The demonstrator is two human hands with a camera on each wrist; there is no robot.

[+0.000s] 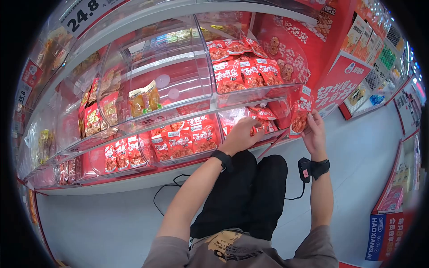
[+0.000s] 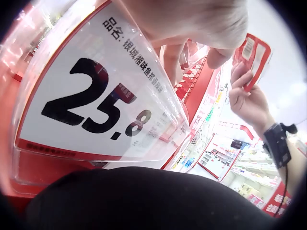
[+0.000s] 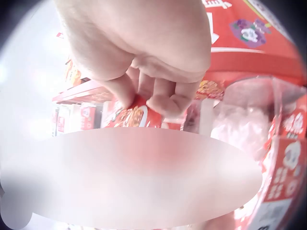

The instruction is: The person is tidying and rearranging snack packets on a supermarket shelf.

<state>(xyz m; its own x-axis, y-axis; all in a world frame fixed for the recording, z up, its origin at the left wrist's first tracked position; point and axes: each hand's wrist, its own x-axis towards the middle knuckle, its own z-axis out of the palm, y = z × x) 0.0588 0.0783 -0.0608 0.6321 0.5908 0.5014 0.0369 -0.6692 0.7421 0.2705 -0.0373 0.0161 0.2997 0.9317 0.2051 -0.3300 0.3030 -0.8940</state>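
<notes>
In the head view, my right hand holds up a red snack packet by its side, right of the shelf. The right wrist view shows that hand pinching the packet between thumb and fingers. My left hand reaches over the front of the lower clear bin at the right, among red packets. In the left wrist view, the left hand has its fingers pointing down behind a price card; whether they grip a packet cannot be told. The packet's back faces that camera.
Upper bins hold more red packets and a yellowish pack. Red packets also fill lower bins at the left. A black cable lies on the floor by the knees. Another display stands at the right.
</notes>
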